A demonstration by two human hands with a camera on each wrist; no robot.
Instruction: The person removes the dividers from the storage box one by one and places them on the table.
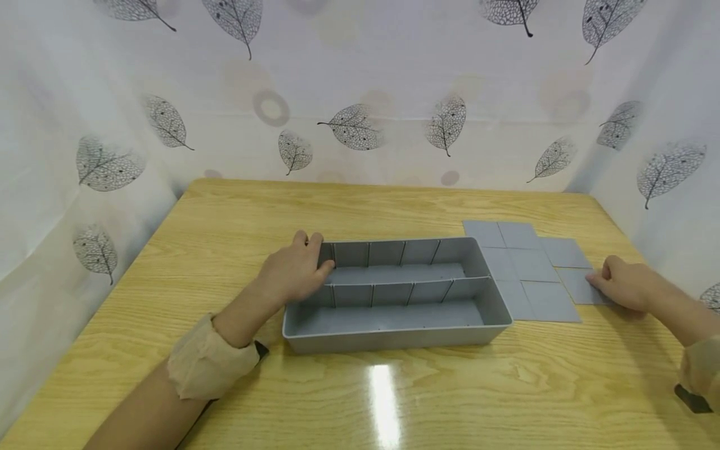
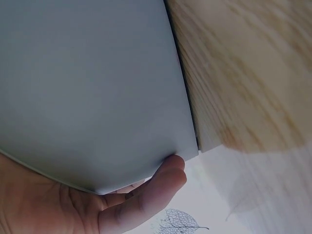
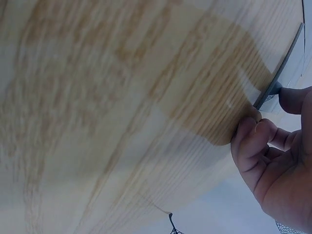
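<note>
**Head view: right hand at the near-right divider, left hand on the tray's left end**

The head view shows a grey organiser tray in the middle of the wooden table, with its long axis running from left to right. Inside it, one long partition runs along that axis and short partitions stand across it in the far rows.

The left hand rests on the left end wall of the tray. Its fingers are curled over the rim and grip it, with the thumb on the inner side. The left wrist view confirms this: a finger lies against the grey wall.

To the right of the tray, loose flat grey divider plates lie on the table, touching or overlapping each other. The right hand is at the near-right plate, on its right edge. In the right wrist view, the fingertips and the thumb pinch the thin edge of this plate, which is slightly lifted from the table.

The plate therefore lies to the left of the right fingers, between them and the tray. The right hand is clearly nearer to the plates, and the left hand is well apart from them.
</note>
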